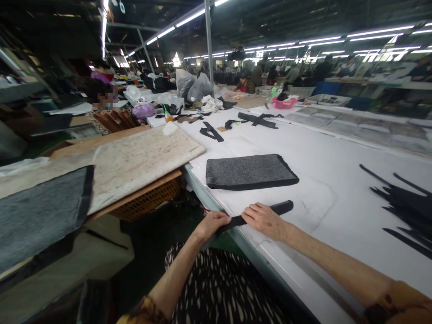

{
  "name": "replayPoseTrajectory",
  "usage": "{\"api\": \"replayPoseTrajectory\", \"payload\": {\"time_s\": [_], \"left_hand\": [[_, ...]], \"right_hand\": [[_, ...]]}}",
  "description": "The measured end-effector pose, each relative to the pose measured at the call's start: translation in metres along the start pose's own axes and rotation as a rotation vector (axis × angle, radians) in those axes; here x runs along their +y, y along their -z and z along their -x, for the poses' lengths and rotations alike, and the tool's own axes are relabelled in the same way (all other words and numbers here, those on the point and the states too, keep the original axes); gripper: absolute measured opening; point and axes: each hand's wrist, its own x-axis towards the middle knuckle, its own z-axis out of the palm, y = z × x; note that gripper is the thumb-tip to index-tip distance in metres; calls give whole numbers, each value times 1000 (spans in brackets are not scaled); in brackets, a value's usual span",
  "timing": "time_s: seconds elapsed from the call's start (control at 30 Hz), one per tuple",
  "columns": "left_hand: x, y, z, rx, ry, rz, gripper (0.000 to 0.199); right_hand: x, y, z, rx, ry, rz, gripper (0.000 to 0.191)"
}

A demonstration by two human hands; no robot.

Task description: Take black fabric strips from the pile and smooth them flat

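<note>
A narrow black fabric strip (283,207) lies at the near edge of the white table, its far end flat on the surface. Between thumb and fingers, my left hand (213,224) pinches the strip's near part, just over the table edge. My right hand (265,220) is closed over the middle of the same strip, fingers curled down on it. Just beyond both hands rests a grey fabric panel (249,172) with black edging along its border.
More black strips (405,216) lie at the right. A pale board (141,157) adjoins on the left, with another grey panel (47,216) on it. Black scraps (258,120), a pink basket (284,103) and plastic bags (199,87) are farther back. People work in the distance.
</note>
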Motion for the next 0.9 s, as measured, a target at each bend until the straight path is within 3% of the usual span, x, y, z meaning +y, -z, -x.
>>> {"api": "replayPoseTrajectory", "payload": {"time_s": [0.33, 0.5, 0.8, 0.9], "left_hand": [[-25, -7, -6, 11, 22, 126, 39], [-40, -6, -9, 39, 25, 144, 42], [-67, 10, -3, 127, 80, 126, 43], [-71, 15, 6, 135, 83, 124, 43]], "right_hand": [[15, 0, 39, 118, -38, -100, 26], [21, 7, 54, 105, -98, -108, 30], [1, 2, 8, 73, 106, 31, 23], [4, 2, 11, 82, 103, 15, 24]]}}
